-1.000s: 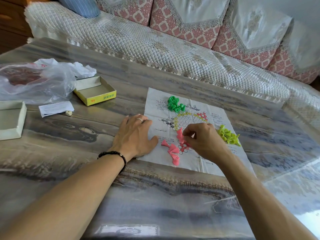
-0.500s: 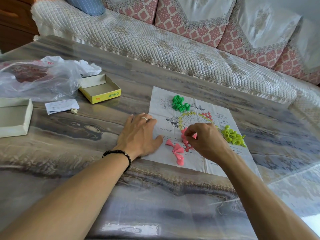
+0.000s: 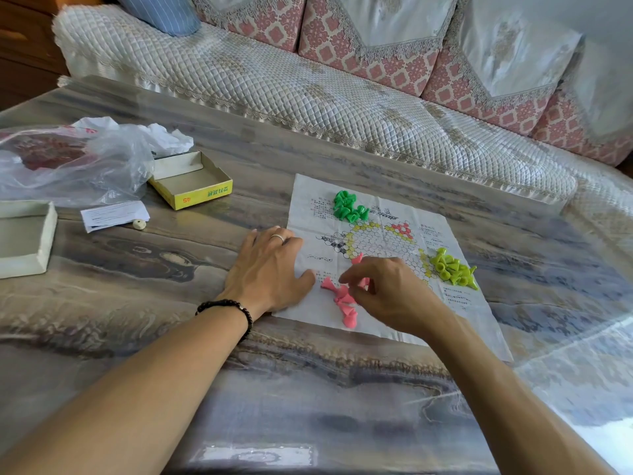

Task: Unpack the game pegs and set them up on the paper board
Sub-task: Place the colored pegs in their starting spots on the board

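Observation:
The paper board (image 3: pixel 442 303) lies flat on the table, printed with a hexagon grid. Three heaps of cone pegs rest on it: green pegs (image 3: pixel 347 207) at the far left corner, yellow-green pegs (image 3: pixel 452 269) on the right, pink pegs (image 3: pixel 344 303) near the front. My left hand (image 3: pixel 267 269) presses flat on the board's left edge, fingers spread, a ring on one finger. Over the pink heap hovers my right hand (image 3: pixel 390 293), fingers curled, with a pink peg showing between thumb and fingers. One pink peg (image 3: pixel 357 258) stands just beyond the fingertips.
An open yellow box (image 3: pixel 191 183) sits left of the board, beside a clear plastic bag (image 3: pixel 72 162). A paper slip (image 3: pixel 114 216), a small white bead (image 3: pixel 138 223) and a white box lid (image 3: pixel 24 234) lie further left. A quilted sofa (image 3: pixel 308 94) runs behind the table.
My right hand has drawn back from the grid toward the loose pink pegs and its fingers now close on one. The left hand stays pressed on the paper.

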